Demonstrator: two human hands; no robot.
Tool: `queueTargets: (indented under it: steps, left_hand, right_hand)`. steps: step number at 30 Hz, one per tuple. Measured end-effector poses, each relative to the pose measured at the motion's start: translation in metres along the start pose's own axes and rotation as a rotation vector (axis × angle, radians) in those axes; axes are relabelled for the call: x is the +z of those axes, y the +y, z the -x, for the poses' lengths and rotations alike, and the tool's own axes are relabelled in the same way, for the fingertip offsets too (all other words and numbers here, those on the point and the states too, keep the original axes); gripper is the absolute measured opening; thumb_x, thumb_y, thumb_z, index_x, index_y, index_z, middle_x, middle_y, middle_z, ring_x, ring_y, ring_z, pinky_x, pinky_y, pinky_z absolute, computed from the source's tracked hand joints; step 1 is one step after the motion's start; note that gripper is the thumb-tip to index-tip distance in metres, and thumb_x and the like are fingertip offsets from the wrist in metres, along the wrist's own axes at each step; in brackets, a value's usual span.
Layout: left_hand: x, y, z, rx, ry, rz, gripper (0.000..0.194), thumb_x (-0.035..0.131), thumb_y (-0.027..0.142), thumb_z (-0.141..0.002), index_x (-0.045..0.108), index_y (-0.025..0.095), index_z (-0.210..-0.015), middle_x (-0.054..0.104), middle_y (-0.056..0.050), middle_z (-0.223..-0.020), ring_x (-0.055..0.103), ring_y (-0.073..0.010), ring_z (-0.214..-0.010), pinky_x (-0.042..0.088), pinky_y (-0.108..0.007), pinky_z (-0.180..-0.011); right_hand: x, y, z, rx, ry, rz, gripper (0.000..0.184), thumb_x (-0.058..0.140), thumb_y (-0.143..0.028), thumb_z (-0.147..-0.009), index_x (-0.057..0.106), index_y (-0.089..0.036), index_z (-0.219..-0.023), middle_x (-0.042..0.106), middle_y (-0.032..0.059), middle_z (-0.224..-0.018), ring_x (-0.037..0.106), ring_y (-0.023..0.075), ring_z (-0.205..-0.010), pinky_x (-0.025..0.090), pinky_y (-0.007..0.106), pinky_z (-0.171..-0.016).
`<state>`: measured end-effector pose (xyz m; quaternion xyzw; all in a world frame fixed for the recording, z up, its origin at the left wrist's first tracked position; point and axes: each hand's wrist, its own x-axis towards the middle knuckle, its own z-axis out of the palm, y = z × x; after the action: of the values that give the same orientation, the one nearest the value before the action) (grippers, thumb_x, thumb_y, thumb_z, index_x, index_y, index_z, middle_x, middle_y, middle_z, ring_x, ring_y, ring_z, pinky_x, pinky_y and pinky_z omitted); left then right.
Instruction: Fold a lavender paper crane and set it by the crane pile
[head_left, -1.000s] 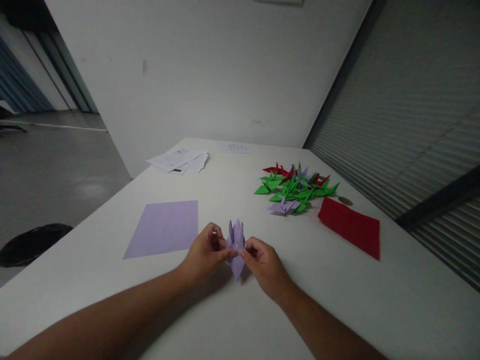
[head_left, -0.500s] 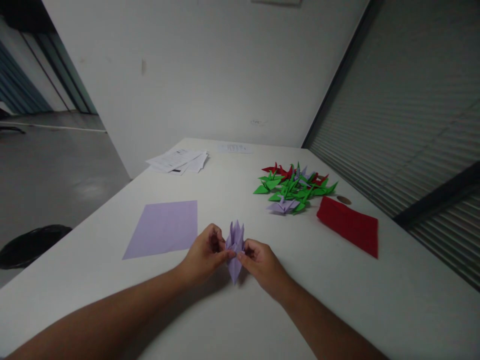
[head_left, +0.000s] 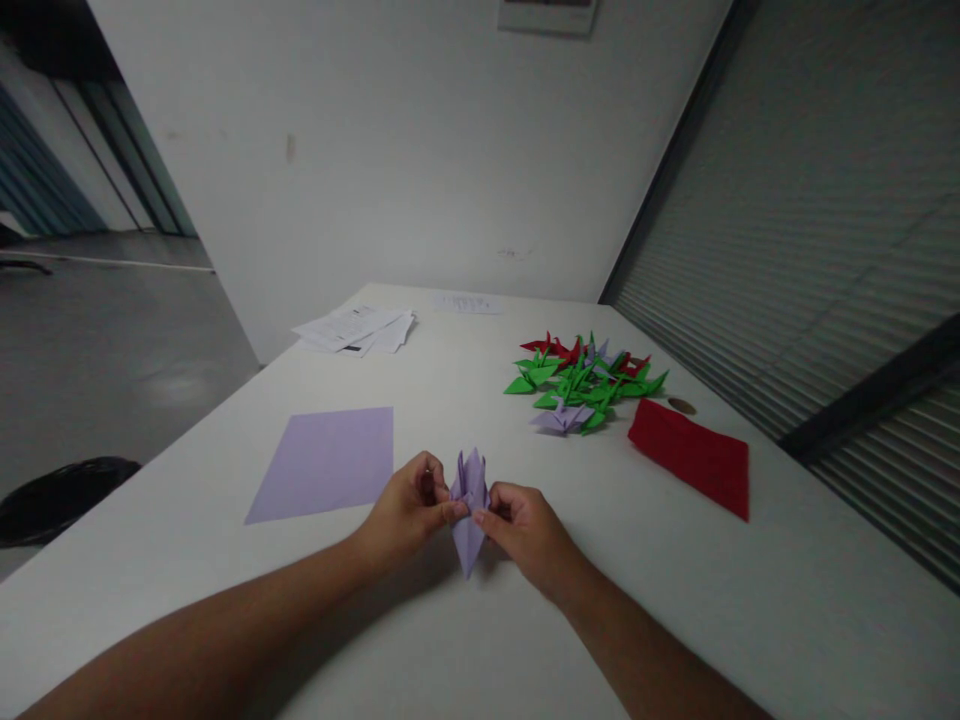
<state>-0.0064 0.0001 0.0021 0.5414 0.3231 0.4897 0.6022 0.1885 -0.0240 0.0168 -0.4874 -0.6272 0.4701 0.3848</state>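
1. The left hand [head_left: 409, 510] and right hand [head_left: 525, 525] pinch a half-folded lilac paper figure [head_left: 469, 500] between thumbs and fingertips.
2. The figure stands upright, low over the white table [head_left: 450, 400], just right of a flat lilac paper square [head_left: 326, 463].

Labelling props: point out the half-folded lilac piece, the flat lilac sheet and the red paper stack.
half-folded lilac piece [head_left: 469, 500], head view, on its lower body below the upright flaps.
flat lilac sheet [head_left: 326, 462], head view, middle of its face.
red paper stack [head_left: 694, 457], head view, middle of the top sheet.
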Motion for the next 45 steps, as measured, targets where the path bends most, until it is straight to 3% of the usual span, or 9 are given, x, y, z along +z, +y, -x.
queueTargets:
  steps: [12,20,26,30,36,45]
  left_hand:
    - [0.000,0.003,-0.002,-0.095,0.064,0.002,0.052,0.092,0.031,-0.067,0.046,0.021,-0.087,0.063,0.006,-0.067,0.058,-0.0096,-0.061,0.045,-0.022,-0.059]
    - [-0.002,0.003,-0.003,-0.077,0.043,0.017,0.049,0.092,0.032,-0.067,0.046,0.020,-0.081,0.062,0.004,-0.067,0.057,-0.0096,-0.060,0.043,-0.022,-0.059]
    - [-0.007,-0.004,-0.002,-0.075,0.055,-0.152,0.034,0.085,0.028,-0.073,0.053,0.018,-0.081,0.062,0.001,-0.076,0.057,-0.0118,-0.068,0.043,-0.025,-0.064]
    - [-0.010,-0.006,-0.002,-0.016,0.070,-0.323,0.031,0.081,0.029,-0.077,0.052,0.018,-0.074,0.051,0.005,-0.065,0.045,-0.0101,-0.061,0.033,-0.023,-0.058]
    - [-0.004,-0.001,0.000,-0.018,-0.001,-0.266,0.026,0.079,0.033,-0.078,0.059,0.017,-0.077,0.059,0.001,-0.071,0.052,-0.0128,-0.067,0.040,-0.026,-0.063]
    - [-0.002,0.011,0.004,0.015,-0.171,-0.055,0.021,0.074,0.032,-0.087,0.071,0.016,-0.100,0.071,-0.009,-0.097,0.066,-0.0220,-0.093,0.051,-0.039,-0.090]
  right_hand:
    - [-0.002,0.013,-0.006,0.100,0.001,-0.141,0.041,0.074,-0.053,-0.078,0.052,-0.020,-0.068,0.051,-0.0037,-0.059,0.043,0.0112,-0.054,0.030,0.024,-0.051]
    - [-0.004,0.012,-0.007,0.063,0.014,-0.123,0.039,0.074,-0.051,-0.080,0.055,-0.019,-0.068,0.055,-0.0023,-0.058,0.046,0.0118,-0.053,0.032,0.024,-0.052]
    - [-0.002,0.017,-0.010,0.028,0.036,-0.171,0.041,0.076,-0.053,-0.079,0.056,-0.019,-0.070,0.053,-0.0034,-0.063,0.047,0.0123,-0.058,0.035,0.025,-0.056]
    - [-0.002,0.018,-0.009,-0.049,0.078,-0.157,0.038,0.074,-0.051,-0.083,0.058,-0.019,-0.073,0.054,-0.0025,-0.067,0.049,0.0135,-0.063,0.038,0.026,-0.059]
    - [0.001,0.015,-0.004,-0.174,0.072,-0.084,0.025,0.072,-0.039,-0.087,0.061,-0.019,-0.077,0.057,-0.0017,-0.071,0.054,0.0147,-0.067,0.043,0.028,-0.063]
    - [0.003,-0.002,0.003,-0.270,0.012,-0.059,0.011,0.073,-0.026,-0.084,0.067,-0.020,-0.091,0.064,0.0024,-0.086,0.063,0.0178,-0.079,0.051,0.029,-0.071]
